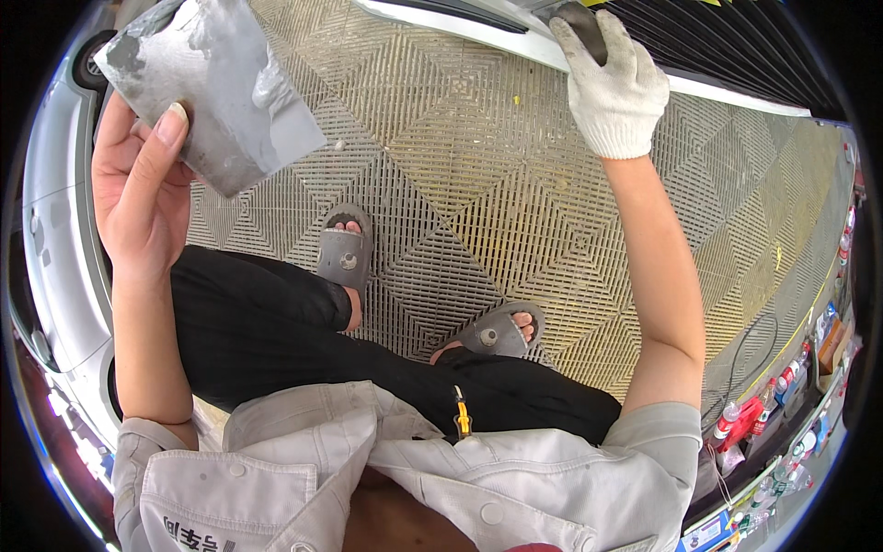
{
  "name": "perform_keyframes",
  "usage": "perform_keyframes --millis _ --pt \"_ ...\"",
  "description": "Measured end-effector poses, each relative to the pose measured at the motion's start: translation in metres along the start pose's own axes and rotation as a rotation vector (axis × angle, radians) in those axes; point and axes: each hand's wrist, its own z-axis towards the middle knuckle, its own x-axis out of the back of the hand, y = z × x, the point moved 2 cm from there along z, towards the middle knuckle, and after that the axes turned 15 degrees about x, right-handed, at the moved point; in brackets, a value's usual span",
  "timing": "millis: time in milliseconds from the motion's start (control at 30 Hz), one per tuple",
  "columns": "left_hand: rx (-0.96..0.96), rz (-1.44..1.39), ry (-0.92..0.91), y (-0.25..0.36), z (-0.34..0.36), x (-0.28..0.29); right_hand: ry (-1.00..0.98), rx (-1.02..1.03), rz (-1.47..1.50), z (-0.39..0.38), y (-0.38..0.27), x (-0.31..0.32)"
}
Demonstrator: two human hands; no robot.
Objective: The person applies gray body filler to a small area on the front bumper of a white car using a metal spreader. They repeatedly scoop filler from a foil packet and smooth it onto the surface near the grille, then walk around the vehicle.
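Note:
My bare left hand (147, 184) is raised at the upper left, its thumb pressed on a flat square grey plate (230, 129). Smears of grey paste, thick in places, cover the plate, with a raised lump (273, 87) near its right edge. At the top right, my right hand (618, 87) wears a white knitted glove with soiled fingertips. Its thumb and fingers close round a dark rounded piece (583, 28), whose kind I cannot make out. This hand is up against a white panel (497, 32), which looks like part of a car body; exact contact is hidden.
Slatted plastic floor tiles (515, 166) lie below, with my sandalled feet (345, 258) on them. A silver car (69, 202) stands along the left. Dark ribbed material (736, 55) lies beyond the panel. At right are a cable (740, 354) and several plastic bottles (727, 419).

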Motion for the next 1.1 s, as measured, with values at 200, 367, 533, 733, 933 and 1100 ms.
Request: perform_keyframes --millis 200,367,533,733,933,1100 --pt "0.000 -0.031 -0.021 -0.002 0.000 0.002 0.034 0.025 -0.013 -0.004 -0.005 -0.005" --pt "-0.004 -0.092 -0.077 -0.002 0.000 0.002 0.019 0.014 -0.028 -0.006 -0.007 -0.011" --pt "-0.014 -0.047 -0.050 -0.001 0.000 0.002 0.041 0.010 -0.042 -0.005 -0.007 -0.012" --pt "0.004 -0.043 -0.054 -0.001 0.000 0.002 0.017 -0.004 -0.032 -0.005 -0.007 -0.015" --pt "-0.004 -0.032 -0.038 -0.002 0.000 0.004 -0.004 -0.020 -0.040 -0.008 -0.008 -0.014" --pt "0.022 -0.013 0.043 -0.001 -0.001 -0.005 -0.152 -0.031 -0.030 -0.005 -0.012 -0.005"
